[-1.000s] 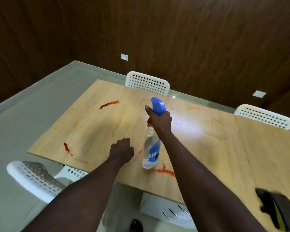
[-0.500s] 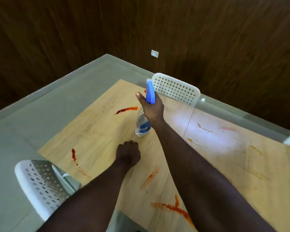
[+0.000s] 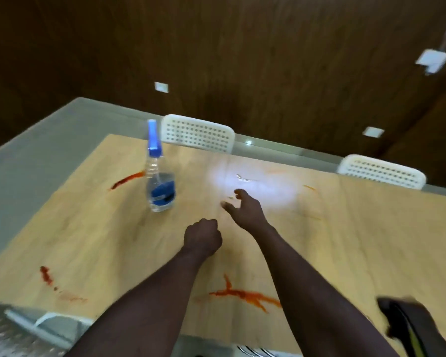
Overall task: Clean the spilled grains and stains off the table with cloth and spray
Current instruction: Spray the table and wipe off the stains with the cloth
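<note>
Two hands, fingers: right hand [image 3: 245, 206] has its fingers loosely spread and holds nothing; left hand [image 3: 202, 238] has its fingers curled into a fist, with nothing visible inside.
Hand pose: both are knuckles-up over the wooden table [image 3: 371, 240], the left fist nearer the body; contact with the surface cannot be told.
Forearms: bare, extended forward across the near edge.
Spray bottle [image 3: 160, 184]: upright on the table, left of the right hand and apart from it.
Stains: red streak [image 3: 126, 179] just beside the bottle; red streak [image 3: 46, 275] by the left edge; large smear [image 3: 242, 295] between the forearms.
Cloth: not identifiable; a dark blurred object [image 3: 410, 325] lies at the near right.
Step (judged): bottle parked, wiping not begun.
Next move: requires a cloth in hand, then firm strokes across each streak.
</note>
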